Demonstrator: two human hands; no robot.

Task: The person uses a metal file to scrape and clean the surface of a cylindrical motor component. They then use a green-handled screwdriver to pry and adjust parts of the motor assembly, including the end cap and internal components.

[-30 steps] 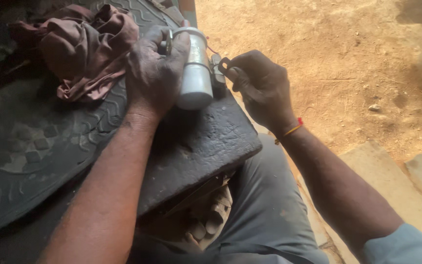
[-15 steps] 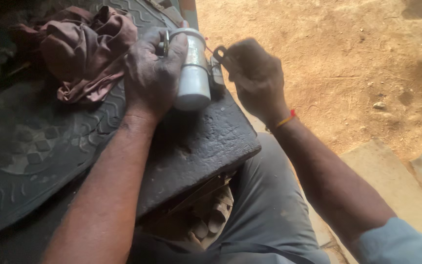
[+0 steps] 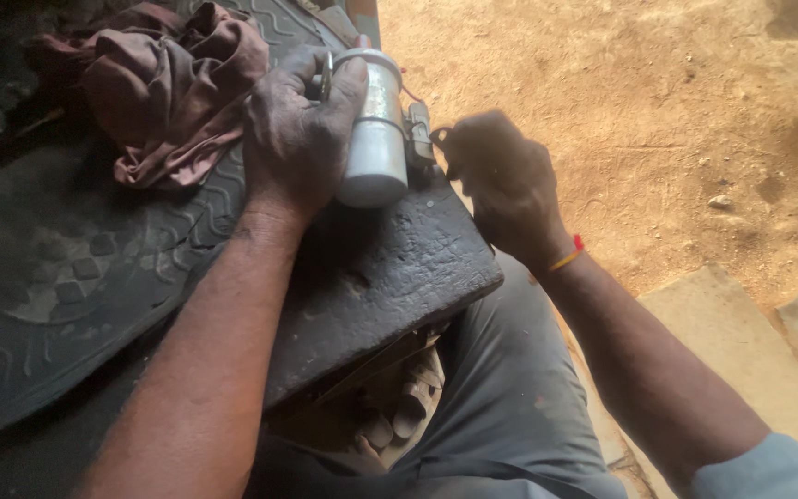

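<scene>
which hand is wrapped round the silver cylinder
The left hand: its fingers curl over the silver cylinder on the rubber mat. The right hand is a fist beside it, at the small fitting.

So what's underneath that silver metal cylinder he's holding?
The cylinder lies on a dark patterned rubber mat. The left hand covers its near side, so the exact contact there is hidden.

Cloth [image 3: 163,88] on mat [image 3: 57,277], left of cylinder [image 3: 376,139].
</scene>
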